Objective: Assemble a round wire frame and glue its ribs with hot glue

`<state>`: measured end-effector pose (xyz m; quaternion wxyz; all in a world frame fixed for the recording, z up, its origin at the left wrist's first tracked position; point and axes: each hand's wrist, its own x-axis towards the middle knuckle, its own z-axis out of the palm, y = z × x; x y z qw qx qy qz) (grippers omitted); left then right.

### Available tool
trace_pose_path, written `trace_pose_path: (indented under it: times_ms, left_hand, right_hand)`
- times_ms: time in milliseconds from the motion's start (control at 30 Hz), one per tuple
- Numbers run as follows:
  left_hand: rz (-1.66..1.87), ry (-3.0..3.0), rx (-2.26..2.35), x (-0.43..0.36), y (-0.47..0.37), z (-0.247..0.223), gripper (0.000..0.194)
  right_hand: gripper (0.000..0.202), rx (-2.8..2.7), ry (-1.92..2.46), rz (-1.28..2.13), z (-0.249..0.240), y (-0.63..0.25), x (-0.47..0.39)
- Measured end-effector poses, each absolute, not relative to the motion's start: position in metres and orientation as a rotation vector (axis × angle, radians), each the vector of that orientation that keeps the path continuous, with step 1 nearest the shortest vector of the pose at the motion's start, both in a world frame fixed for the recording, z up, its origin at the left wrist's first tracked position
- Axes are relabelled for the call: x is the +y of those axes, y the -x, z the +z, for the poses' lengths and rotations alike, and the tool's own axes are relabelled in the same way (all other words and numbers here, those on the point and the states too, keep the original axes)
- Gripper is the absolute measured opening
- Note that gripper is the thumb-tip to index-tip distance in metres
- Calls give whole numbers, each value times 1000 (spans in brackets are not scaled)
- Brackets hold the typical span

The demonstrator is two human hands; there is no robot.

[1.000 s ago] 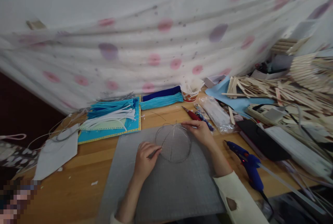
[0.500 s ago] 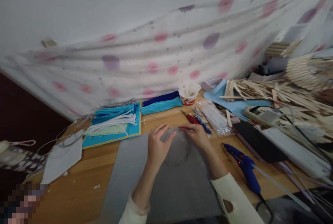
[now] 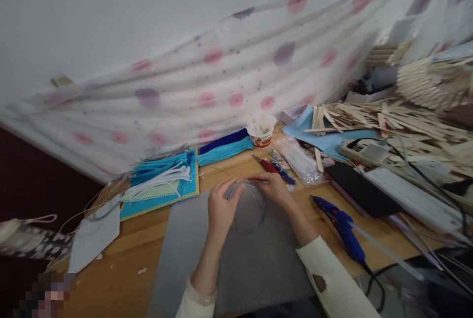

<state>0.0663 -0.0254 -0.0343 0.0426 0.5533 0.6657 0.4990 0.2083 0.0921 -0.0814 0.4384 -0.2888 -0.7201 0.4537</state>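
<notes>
Over the grey mat [image 3: 266, 268], a thin wire ring [image 3: 263, 214] hangs between my hands. My left hand [image 3: 222, 207] pinches the wire near the ring's top left. My right hand [image 3: 272, 189] has thumb and finger closed on the wire at the top right. A loose wire end sticks out to the upper left, past my left fingertips. Just behind my right hand lie red-handled pliers [image 3: 266, 164] and a dark beaded strand [image 3: 284, 172].
At the left are blue and white pipe cleaners [image 3: 158, 172] on a blue board [image 3: 148, 207] and white paper [image 3: 96, 234]. Behind stands a paper cup [image 3: 260, 138]. To the right lie a blue glue gun [image 3: 343, 231], a black phone [image 3: 364, 189] and wooden sticks [image 3: 402, 125].
The whole view has shifted slightly with the head. Both hands stay at the top of the ring, with the fingertips slightly closer together.
</notes>
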Motion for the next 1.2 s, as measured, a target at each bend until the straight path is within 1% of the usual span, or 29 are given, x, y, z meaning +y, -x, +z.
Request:
trace_pose_path:
  times_ms: [267, 600, 967, 1100, 1200]
  left_hand:
    - [1589, -1637, 1979, -23, -60, -35, 32]
    - [1596, -1444, 1824, -11, -56, -38, 20]
    - [1665, -1170, 1747, -9, -61, -36, 14]
    - [1648, -969, 1706, -9, -62, -33, 21]
    - [1611, -893, 1674, -9, -62, -30, 27]
  right_hand:
    - [19, -1793, 710, 1128, -83, -208, 93]
    - [19, -1776, 717, 1198, -87, -210, 98]
    - [58, -1636, 954, 1101, -88, -216, 107]
    - [64, -1640, 1057, 1048, -90, -216, 107]
    - [61, -1660, 1138, 1005, -85, -217, 104]
